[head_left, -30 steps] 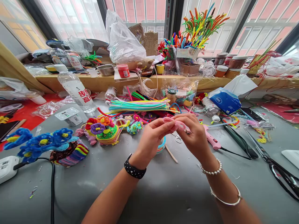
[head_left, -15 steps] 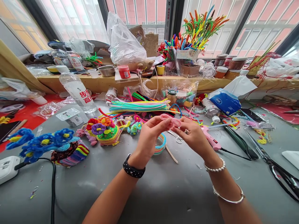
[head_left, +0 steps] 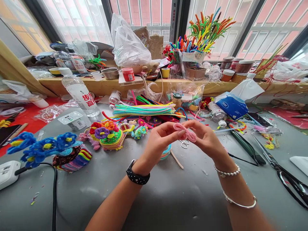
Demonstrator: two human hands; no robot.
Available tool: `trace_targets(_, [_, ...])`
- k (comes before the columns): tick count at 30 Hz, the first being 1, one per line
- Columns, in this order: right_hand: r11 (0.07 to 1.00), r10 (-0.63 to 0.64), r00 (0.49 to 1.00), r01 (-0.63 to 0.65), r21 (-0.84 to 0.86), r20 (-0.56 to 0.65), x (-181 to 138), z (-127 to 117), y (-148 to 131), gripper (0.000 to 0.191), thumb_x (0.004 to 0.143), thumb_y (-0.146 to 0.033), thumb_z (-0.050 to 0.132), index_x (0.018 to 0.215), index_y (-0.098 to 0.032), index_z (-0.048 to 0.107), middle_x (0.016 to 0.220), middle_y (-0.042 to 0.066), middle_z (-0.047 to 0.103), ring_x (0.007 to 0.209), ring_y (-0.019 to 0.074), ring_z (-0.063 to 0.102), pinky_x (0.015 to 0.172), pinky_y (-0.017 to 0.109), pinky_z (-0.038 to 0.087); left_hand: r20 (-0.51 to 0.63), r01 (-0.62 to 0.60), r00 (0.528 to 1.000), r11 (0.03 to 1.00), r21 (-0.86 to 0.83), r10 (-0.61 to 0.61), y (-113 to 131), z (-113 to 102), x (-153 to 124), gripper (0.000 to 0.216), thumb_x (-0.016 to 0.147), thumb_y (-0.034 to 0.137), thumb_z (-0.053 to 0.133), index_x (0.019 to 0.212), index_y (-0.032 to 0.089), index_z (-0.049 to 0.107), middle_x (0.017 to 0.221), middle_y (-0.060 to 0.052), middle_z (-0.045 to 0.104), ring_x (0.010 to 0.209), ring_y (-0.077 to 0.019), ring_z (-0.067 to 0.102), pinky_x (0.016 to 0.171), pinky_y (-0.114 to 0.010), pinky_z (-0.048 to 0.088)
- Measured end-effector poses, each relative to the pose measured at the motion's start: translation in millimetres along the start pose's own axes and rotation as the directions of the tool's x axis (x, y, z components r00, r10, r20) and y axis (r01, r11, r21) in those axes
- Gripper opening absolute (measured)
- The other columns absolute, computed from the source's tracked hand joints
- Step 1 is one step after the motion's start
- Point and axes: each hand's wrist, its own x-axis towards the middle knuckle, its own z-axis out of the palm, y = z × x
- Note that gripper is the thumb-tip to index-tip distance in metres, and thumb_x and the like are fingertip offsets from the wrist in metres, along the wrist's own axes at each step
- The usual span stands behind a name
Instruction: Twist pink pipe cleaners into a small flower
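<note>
Both my hands meet above the grey table (head_left: 168,195), pinching a small looped pink pipe cleaner (head_left: 184,131) between them. My left hand (head_left: 158,142), with a black wristband, grips its left end with thumb and fingers. My right hand (head_left: 207,139), wearing a bead bracelet and a bangle, closes on its right end. Small scissors (head_left: 184,143) and a stack of coloured rings (head_left: 166,151) lie on the table just beneath the hands.
A bundle of pipe cleaners (head_left: 144,109), finished flower pieces (head_left: 108,133), blue flowers (head_left: 40,147), a water bottle (head_left: 78,93), tissue pack (head_left: 231,104), large black scissors (head_left: 288,176) and a cluttered wooden shelf (head_left: 149,84) surround the hands. A power strip (head_left: 7,173) sits at left.
My right hand has slid a little to the right and turned, hiding the pink glue gun behind it. The pink piece has rotated and dropped slightly between my fingers.
</note>
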Motion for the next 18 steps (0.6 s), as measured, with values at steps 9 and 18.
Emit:
trace_targets(9, [0.992,-0.072,0.993,0.062,-0.107,-0.091,0.3,-5.6,-7.6,0.025,0.082,-0.037,0.055,0.066,-0.019,0.061,0.069,0.001,0.056,0.068,0.0142,0.052,0.064,0.028,0.044,0.060,0.087,0.994,0.994,0.067,-0.091,3.2,-5.1,2.5,0.010,0.068,0.023,0.069,0.073,0.014,0.067,0.072,-0.001,0.064,0.068,-0.0106,0.057,0.066,-0.021,0.044])
trace_targets(18, [0.874,-0.221,0.969,0.148,-0.464,-0.107,0.2,-4.5,0.8,0.011,0.079,-0.022,0.060,0.082,-0.025,0.070,0.089,0.005,0.061,0.088,0.0212,0.053,0.082,0.040,0.041,-0.027,0.179,0.982,0.973,-0.145,-0.185,-3.8,-10.2,6.8,0.006,0.066,0.020,0.070,0.069,0.015,0.068,0.065,0.002,0.064,0.063,-0.0074,0.057,0.065,-0.019,0.044])
